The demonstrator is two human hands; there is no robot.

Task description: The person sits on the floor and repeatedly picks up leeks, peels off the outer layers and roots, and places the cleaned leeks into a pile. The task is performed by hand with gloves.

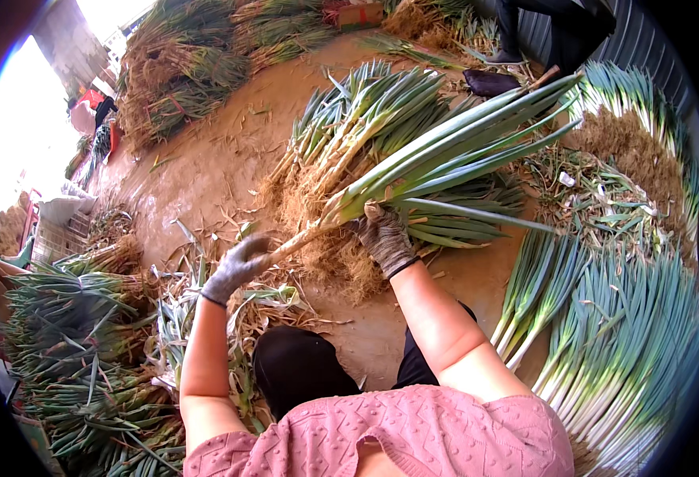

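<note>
A large green onion [397, 170] lies slantwise across the middle of the view, its leaves fanning to the upper right. My right hand [385, 237], in a grey knit glove, grips it where the leaves begin. My left hand [239, 268], in a similar glove and slightly blurred, is at the lower end of its stalk; whether the fingers close round it is hard to tell. Behind it rests a heap of untrimmed green onions [349, 131] with brown roots. Green onions with pale, clean stalks [612, 334] lie in rows at the right.
Stripped leaves and husks [248, 316] are piled beside my left forearm. More onion bundles are stacked at lower left [75, 334] and upper left [176, 65]. Leaf scraps [606, 197] cover the floor at right. A person in dark trousers [510, 30] is at upper right; a plastic crate [57, 235] stands at left.
</note>
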